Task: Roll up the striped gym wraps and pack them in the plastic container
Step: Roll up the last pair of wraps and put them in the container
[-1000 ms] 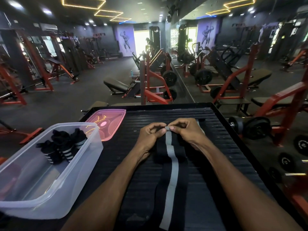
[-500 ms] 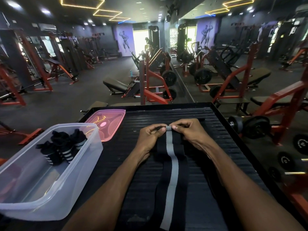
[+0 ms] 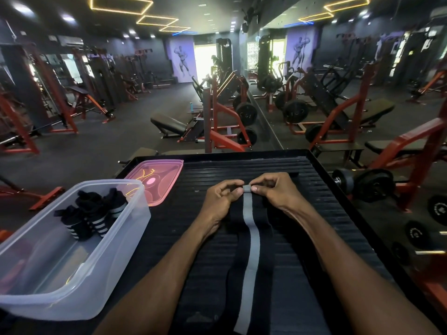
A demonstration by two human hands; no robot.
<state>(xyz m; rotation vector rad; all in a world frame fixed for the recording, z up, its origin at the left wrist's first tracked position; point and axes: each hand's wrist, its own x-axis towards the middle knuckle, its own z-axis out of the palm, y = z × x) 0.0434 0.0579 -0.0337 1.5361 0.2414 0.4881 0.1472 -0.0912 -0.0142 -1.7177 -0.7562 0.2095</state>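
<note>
A long black gym wrap with a grey centre stripe [image 3: 251, 250] lies flat on the black ribbed platform [image 3: 314, 213], running from the near edge away from me. Its far end is curled into a small roll. My left hand [image 3: 221, 198] and my right hand [image 3: 274, 189] pinch that rolled end from either side. To the left stands the clear plastic container [image 3: 101, 269], and several rolled black wraps with white stripes [image 3: 92, 215] sit in its far end.
The container's pink lid [image 3: 154, 180] lies on the platform behind the container. Dumbbells and weight plates [image 3: 372, 184] sit on the floor to the right. Red and black gym machines and benches fill the room beyond.
The rolled end of the wrap has turned slightly further under my fingertips. Both hands stay at the same spot.
</note>
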